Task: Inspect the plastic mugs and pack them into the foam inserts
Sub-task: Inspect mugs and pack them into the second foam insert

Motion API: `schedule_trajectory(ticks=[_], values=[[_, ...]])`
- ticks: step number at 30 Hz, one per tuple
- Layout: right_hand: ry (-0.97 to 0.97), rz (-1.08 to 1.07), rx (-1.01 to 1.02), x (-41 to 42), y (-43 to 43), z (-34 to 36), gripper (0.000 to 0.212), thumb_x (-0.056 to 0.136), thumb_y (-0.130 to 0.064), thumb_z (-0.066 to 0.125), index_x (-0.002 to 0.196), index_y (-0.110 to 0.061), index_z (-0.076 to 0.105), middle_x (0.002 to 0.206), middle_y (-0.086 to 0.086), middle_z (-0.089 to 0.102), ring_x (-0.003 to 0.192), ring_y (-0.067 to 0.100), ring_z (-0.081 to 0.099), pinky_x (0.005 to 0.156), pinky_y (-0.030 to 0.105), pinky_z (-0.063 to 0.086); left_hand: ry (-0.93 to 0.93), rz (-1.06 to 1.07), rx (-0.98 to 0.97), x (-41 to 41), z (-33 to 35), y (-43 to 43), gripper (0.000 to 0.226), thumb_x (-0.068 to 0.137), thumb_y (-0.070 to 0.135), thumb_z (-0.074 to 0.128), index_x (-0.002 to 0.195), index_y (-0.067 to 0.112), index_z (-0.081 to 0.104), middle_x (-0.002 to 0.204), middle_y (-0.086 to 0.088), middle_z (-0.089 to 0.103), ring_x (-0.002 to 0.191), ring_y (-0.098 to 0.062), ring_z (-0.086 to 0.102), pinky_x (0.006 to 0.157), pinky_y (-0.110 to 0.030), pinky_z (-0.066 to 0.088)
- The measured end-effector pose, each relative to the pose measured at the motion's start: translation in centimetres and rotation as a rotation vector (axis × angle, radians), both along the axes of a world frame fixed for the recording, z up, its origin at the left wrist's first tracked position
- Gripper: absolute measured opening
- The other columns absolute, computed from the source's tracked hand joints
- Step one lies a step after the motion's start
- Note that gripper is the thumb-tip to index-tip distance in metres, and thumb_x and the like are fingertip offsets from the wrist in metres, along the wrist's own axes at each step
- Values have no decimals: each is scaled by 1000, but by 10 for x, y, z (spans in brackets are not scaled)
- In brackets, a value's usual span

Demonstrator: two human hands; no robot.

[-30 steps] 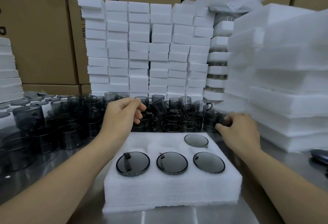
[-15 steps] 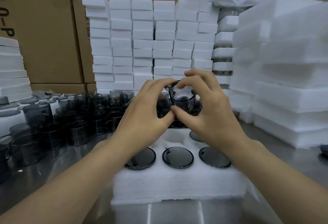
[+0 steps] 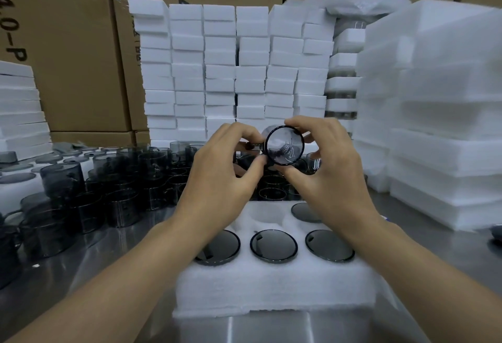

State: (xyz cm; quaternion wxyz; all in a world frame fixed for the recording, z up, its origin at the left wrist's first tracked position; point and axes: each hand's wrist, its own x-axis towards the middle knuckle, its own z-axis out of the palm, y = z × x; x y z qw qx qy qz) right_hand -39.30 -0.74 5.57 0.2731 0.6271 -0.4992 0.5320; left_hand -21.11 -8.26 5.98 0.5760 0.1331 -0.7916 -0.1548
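Mug [image 3: 284, 144] pinched in fingertip grip of left hand [image 3: 220, 177] and right hand [image 3: 326, 168].

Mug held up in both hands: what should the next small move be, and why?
Probably lower the mug into the empty back-middle pocket of the foam insert, if it looks clean. Left hand and right hand pinch it with a round end toward the camera, above the insert; four pockets already hold packed mugs.

cardboard boxes [image 3: 76, 57]: stacked at rear | steel table [image 3: 271, 329]: foreground
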Motion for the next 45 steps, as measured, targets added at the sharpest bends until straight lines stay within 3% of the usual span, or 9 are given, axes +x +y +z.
schedule_trajectory(ticks=[10, 15, 19, 22, 26, 30, 35, 39, 45], values=[[17, 9, -147, 19, 11, 12, 64, 85, -13, 86, 143, -21, 61, 129, -9, 57, 115, 10, 56, 95, 21, 48, 216, 17, -58, 4, 9, 14, 14, 102, 16, 69, 111, 26, 71, 111, 15, 69, 109, -10, 71, 74, -13, 51], [61, 27, -236, 39, 18, 20, 69, 86, 3, 79, 151, -12, 57, 132, -9, 51, 113, 11, 57, 96, 21, 49, 310, -14, -26, 4, 9, 17, 13, 106, 18, 59, 114, 22, 69, 110, 4, 72, 108, -23, 71, 71, -47, 62], [77, 37, -247, 43, 22, 20, 67, 88, 5, 79, 150, -10, 58, 132, -5, 54, 110, 18, 61, 96, 32, 53, 309, -3, -32, 6, 9, 19, 14, 106, 19, 55, 114, 21, 67, 109, 1, 70, 101, -25, 69, 70, -54, 58], [33, 58, -218, 44, 22, 20, 68, 90, -1, 80, 152, -16, 55, 138, -4, 57, 118, 19, 60, 101, 35, 52, 328, -6, -28, 4, 11, 21, 12, 106, 22, 56, 113, 26, 66, 106, 8, 70, 97, -21, 70, 68, -49, 58], [-91, 156, -121, 48, 22, 20, 77, 91, -21, 82, 155, -37, 42, 137, -19, 58, 130, 16, 58, 104, 22, 46, 347, -34, 13, 2, 15, 25, 14, 109, 24, 58, 110, 33, 68, 98, 13, 73, 92, -17, 73, 67, -31, 58], [-60, 150, -14, 47, 20, 20, 85, 88, -33, 84, 158, -42, 37, 133, -22, 57, 127, 10, 60, 97, 20, 50, 417, -106, 255, 0, 20, 22, 20, 110, 21, 60, 98, 18, 75, 78, 5, 75, 69, -5, 67, 59, -18, 50], [-178, 101, -3, 45, 18, 18, 65, 91, -54, 76, 150, -37, 54, 119, -21, 57, 111, 6, 61, 88, 9, 43, 246, -222, 608, 5, 28, 14, 47, 110, 28, 55, 68, 28, 75, 58, 1, 59, 54, -12, 56, 60, -31, 43], [-237, 146, -6, 50, 20, 22, 51, 96, -56, 69, 142, -34, 65, 113, -20, 54, 103, 10, 64, 82, 15, 49, 131, -231, 583, 0, 23, 20, 55, 110, 21, 43, 59, 27, 62, 55, -2, 51, 53, -17, 49, 58, -35, 40], [-171, 179, 121, 50, 23, 24, 72, 86, -44, 86, 151, -27, 59, 125, -9, 50, 103, 10, 59, 85, 17, 48, 103, -207, 613, -7, 14, 20, 43, 106, 15, 37, 65, 11, 48, 48, -5, 35, 46, -21, 41, 48, -25, 37]])
